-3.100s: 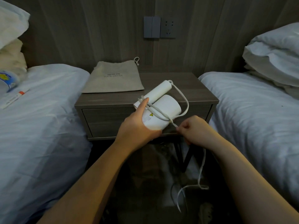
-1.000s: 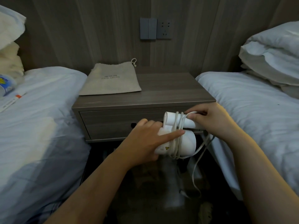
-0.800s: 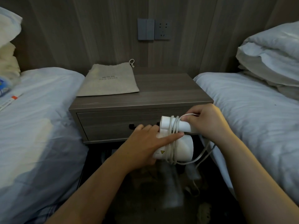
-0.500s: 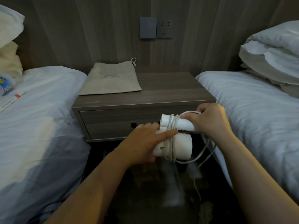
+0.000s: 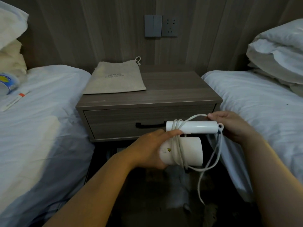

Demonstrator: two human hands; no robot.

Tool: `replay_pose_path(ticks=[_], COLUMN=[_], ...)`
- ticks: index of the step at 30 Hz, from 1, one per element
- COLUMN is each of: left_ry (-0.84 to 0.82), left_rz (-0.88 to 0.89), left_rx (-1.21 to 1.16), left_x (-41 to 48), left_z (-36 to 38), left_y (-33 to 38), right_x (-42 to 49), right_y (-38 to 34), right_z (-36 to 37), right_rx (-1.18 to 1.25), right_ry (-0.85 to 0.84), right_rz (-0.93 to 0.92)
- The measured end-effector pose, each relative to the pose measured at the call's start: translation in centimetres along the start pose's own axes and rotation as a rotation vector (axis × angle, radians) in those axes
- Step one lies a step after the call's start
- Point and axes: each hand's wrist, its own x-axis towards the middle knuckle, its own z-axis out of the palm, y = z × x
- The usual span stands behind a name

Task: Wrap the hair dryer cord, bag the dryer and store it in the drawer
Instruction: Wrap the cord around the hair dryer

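Two beds (image 5: 42,112) are flanking the nightstand (image 5: 172,95) I am working in front of, its drawer (image 5: 114,123) closed and the cloth bag (image 5: 114,79) lying flat on top, well apart from my hands. I am holding the folded hair dryer (image 5: 188,149) just in front of the drawer, my left hand (image 5: 150,151) clenching its barrel and pinning several turns of cord (image 5: 176,145), while my right hand (image 5: 232,126) is pinching the cord's loose run above the handle. I judge I am in the wrapping step with a long tail hanging, so next I am needing more taut turns before bagging.
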Motion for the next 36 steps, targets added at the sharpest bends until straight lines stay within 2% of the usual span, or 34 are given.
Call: replay_pose_path(ticks=[3,7,11,15,19,22,26,31,36], left_ry=[0.010,0.068,0.194,0.301,0.386,0.460,0.484,0.489,0.517], left_rz=[-0.028,-0.054,-0.045,-0.122,-0.182,-0.254,-0.309,-0.312,-0.299], left_rx=[-0.235,-0.628,-0.925,-1.143,-1.024,-0.859,-0.773,-0.694,-0.578], left_x=[0.1,0.1,0.6,0.6,0.5,0.5,0.5,0.4,0.0], left_z=[-0.1,0.0,-0.3,-1.2,-2.1,-2.6,-2.9,-2.9,-3.3], left_y=[-0.3,-0.3,0.3,0.3,0.2,-0.2,-0.6,-0.4,0.4], right_x=[0.1,-0.1,-0.7,-1.7,-2.6,-3.0,-3.8,-5.1,-5.7], right_y=[0.6,1.3,1.4,-0.1,-2.2,-3.0,-4.1,-4.6,-4.8], right_z=[0.3,1.3,3.9,5.6,5.5,5.6,6.4,8.2,8.7], right_rx=[0.205,0.320,0.046,-0.072,-0.383,-0.524,-0.737,-0.895,-0.992], right_ry=[-0.018,-0.172,-0.137,-0.117,-0.083,-0.011,0.074,-0.020,-0.039], right_rz=[0.134,0.167,0.114,0.023,-0.025,-0.061,-0.160,-0.193,-0.214])
